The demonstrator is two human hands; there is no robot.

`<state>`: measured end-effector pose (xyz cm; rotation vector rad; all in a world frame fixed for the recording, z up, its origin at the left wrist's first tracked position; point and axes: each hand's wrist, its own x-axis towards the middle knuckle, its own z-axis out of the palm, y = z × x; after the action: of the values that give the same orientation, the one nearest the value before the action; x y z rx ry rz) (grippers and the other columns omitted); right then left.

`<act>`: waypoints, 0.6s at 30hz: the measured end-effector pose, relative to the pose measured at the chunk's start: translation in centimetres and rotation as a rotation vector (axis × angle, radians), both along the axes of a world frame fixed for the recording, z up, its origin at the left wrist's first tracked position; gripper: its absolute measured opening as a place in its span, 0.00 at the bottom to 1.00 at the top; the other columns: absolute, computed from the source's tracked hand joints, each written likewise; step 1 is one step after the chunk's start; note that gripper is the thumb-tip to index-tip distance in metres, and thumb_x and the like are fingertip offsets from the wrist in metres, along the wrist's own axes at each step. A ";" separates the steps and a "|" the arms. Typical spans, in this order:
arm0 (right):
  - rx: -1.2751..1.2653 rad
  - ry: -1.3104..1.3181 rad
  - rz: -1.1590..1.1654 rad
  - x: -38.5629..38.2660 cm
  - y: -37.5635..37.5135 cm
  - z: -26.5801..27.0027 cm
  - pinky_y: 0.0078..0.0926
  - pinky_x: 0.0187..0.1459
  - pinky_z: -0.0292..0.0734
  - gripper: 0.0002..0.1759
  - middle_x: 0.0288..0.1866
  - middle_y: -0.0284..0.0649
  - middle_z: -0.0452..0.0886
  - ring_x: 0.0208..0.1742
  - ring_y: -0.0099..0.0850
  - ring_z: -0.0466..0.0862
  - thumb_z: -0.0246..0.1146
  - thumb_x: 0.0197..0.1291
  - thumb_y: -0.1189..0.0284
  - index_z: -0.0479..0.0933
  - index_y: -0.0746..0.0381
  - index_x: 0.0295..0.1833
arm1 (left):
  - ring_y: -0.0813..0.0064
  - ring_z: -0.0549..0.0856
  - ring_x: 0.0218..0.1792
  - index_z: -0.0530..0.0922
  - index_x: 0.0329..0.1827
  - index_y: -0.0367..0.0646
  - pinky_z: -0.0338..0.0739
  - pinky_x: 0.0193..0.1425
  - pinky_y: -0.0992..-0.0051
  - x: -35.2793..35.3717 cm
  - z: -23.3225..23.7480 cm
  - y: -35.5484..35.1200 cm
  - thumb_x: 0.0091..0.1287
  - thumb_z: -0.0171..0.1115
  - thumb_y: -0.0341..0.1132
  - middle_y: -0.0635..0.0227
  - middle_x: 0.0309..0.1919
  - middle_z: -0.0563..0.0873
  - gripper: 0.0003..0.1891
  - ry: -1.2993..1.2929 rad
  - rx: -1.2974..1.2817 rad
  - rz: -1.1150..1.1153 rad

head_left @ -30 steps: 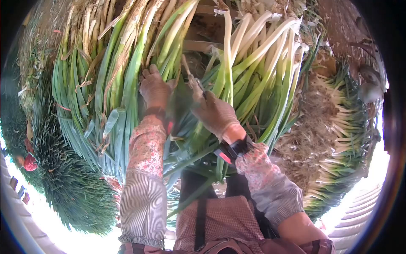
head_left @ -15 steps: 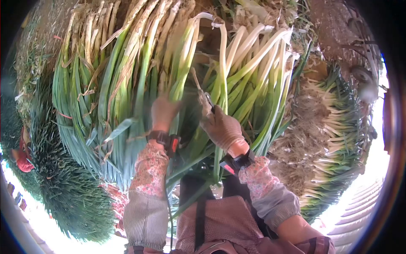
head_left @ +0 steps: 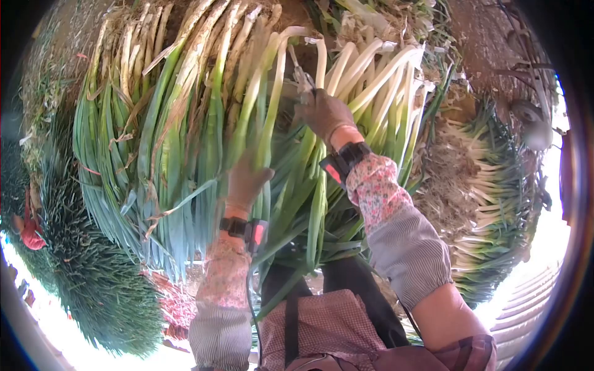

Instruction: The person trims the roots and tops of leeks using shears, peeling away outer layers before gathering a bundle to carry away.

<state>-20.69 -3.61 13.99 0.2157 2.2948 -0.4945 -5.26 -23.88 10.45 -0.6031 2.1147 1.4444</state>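
My left hand (head_left: 244,182), gloved and blurred by motion, is closed around the green leaves of a long green onion (head_left: 249,102). That stalk slants up from the hand to its pale end. My right hand (head_left: 327,116), also gloved, grips a slim tool with a thin metal tip (head_left: 296,60) pointing up and away from me. The tip is close to the bent white shafts at the top of the pile. Left of my hands lies a thick row of green onions (head_left: 154,142) with dry husks. Cleaner white-stemmed ones (head_left: 380,102) lie to the right.
A stacked bundle of green onions (head_left: 489,191) with brown roots stands at the right. Dense dark green leaves (head_left: 93,272) fill the lower left, beside a red cloth-like thing (head_left: 32,232). Metal parts with a wheel (head_left: 528,113) are at the upper right.
My right hand has moved up and away with the tool, towards the white shafts. My left hand has come slightly down towards me, and the stalks near it have shifted.
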 end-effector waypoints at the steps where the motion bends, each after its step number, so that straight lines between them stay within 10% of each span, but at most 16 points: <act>1: 0.002 0.000 -0.017 0.2 0.3 0.0 0.45 0.56 0.78 0.32 0.49 0.55 0.86 0.53 0.52 0.86 0.59 0.64 0.51 0.74 0.67 0.61 | 0.76 0.82 0.42 0.75 0.64 0.34 0.79 0.49 0.75 1.0 -0.1 0.3 0.53 0.72 0.36 0.66 0.41 0.84 0.33 0.016 0.068 -0.006; 7: -0.013 0.060 0.132 6.1 6.3 -1.1 0.48 0.51 0.79 0.24 0.55 0.55 0.80 0.55 0.52 0.82 0.58 0.67 0.53 0.77 0.59 0.58 | 0.59 0.87 0.44 0.78 0.63 0.39 0.81 0.51 0.65 6.3 0.0 4.6 0.53 0.70 0.42 0.55 0.46 0.88 0.33 0.031 0.292 0.102; 12: 0.086 0.003 -0.077 6.7 7.4 2.6 0.50 0.51 0.79 0.25 0.52 0.56 0.82 0.53 0.54 0.83 0.58 0.67 0.52 0.75 0.61 0.58 | 0.44 0.82 0.48 0.78 0.53 0.36 0.79 0.54 0.58 8.1 1.2 9.1 0.48 0.65 0.37 0.47 0.49 0.81 0.27 0.025 -0.154 -0.216; 18: 0.054 0.075 0.022 3.7 8.5 0.7 0.49 0.54 0.78 0.31 0.47 0.58 0.85 0.50 0.58 0.85 0.59 0.64 0.48 0.72 0.65 0.58 | 0.48 0.78 0.57 0.78 0.50 0.38 0.75 0.58 0.52 5.8 1.5 11.5 0.47 0.65 0.37 0.53 0.56 0.78 0.25 0.151 -0.474 -0.410</act>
<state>-17.00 4.88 14.71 0.2010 2.3827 -0.4360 0.56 -12.39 11.91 -0.2011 2.5347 0.7898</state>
